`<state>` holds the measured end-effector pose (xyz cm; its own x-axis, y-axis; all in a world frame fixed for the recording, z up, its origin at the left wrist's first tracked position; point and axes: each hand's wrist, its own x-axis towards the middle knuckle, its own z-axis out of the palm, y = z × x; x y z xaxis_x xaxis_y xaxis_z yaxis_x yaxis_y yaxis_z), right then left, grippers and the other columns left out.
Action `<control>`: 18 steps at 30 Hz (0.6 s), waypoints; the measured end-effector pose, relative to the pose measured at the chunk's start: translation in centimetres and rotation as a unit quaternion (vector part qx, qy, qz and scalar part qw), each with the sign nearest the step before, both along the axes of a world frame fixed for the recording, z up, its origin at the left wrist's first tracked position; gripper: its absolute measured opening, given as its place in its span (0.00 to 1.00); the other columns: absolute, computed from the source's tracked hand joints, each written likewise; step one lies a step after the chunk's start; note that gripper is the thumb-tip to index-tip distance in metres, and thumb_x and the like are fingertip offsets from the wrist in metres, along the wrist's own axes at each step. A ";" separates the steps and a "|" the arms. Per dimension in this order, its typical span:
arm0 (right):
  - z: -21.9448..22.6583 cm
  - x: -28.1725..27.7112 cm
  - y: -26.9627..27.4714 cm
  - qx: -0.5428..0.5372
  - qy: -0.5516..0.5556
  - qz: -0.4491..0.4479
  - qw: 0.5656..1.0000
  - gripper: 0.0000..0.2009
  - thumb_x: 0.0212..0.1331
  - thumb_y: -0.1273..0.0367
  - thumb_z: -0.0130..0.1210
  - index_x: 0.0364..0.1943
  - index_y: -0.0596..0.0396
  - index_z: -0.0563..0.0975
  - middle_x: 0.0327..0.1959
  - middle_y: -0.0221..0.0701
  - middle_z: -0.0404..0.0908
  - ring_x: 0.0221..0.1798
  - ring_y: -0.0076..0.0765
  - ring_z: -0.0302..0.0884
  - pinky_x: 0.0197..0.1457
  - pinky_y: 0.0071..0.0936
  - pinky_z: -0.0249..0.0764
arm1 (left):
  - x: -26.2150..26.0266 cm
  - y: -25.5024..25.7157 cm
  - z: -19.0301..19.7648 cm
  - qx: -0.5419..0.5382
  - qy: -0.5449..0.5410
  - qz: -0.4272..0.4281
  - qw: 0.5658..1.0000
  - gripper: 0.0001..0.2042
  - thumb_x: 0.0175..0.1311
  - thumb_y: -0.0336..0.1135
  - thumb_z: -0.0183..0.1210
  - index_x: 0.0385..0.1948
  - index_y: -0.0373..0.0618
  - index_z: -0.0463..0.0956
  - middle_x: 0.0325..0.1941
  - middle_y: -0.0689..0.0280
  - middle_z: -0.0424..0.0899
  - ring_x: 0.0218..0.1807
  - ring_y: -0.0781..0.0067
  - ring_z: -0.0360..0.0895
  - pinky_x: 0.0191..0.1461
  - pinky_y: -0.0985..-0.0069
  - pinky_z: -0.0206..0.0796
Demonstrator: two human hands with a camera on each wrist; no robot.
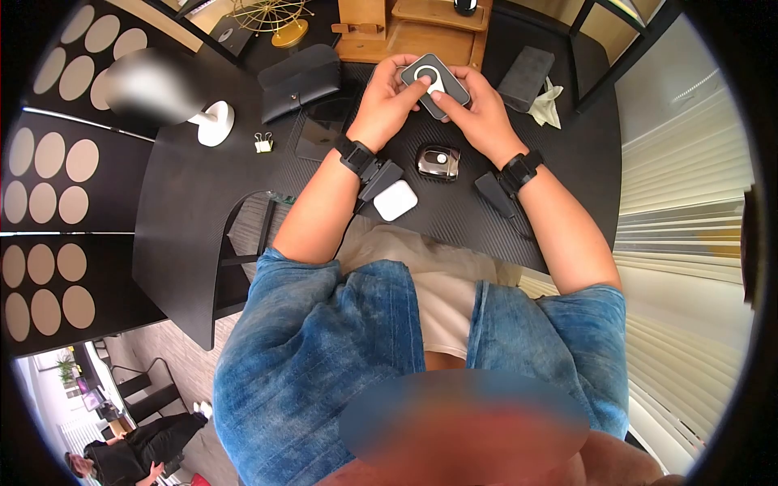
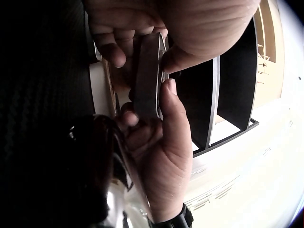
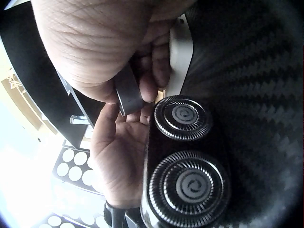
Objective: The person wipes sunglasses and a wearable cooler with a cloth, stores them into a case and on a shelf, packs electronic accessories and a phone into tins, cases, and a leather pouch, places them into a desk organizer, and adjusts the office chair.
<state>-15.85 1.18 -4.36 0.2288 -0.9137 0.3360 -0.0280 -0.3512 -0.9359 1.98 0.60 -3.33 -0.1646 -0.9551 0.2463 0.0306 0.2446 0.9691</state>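
Observation:
Both hands hold a dark grey rounded rectangular device [image 1: 455,87] with a pale ring and strip on its face, above the desk in the head view. The left hand [image 1: 384,101] grips its left side, thumb on the face; the right hand [image 1: 484,117] grips the right side, its thumb also on the face. Seen edge-on in the left wrist view, the device [image 2: 148,76] lies between the fingers and thumbs of both hands. A shaver [image 1: 438,162] rests on the desk below the hands; its two round heads [image 3: 190,185] show close up in the right wrist view.
Nearer the body lies a white rounded case [image 1: 395,201]. Left are a black pouch [image 1: 301,83], a binder clip [image 1: 263,142] and a white lamp base [image 1: 215,124]. A wooden organizer [image 1: 429,40] stands behind; a dark grey case [image 1: 526,78] and cloth [image 1: 547,105] are right.

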 end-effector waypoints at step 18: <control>-0.3 -0.1 -0.2 -0.003 0.003 -0.001 1.000 0.22 0.61 0.63 0.63 0.53 0.61 0.72 0.44 0.37 0.83 0.35 0.23 0.81 0.36 0.20 0.77 | 0.1 0.1 0.0 0.018 -0.019 0.000 1.000 0.21 0.67 0.34 0.60 0.58 0.39 0.66 0.43 0.67 0.79 0.41 0.81 0.74 0.40 0.82 0.68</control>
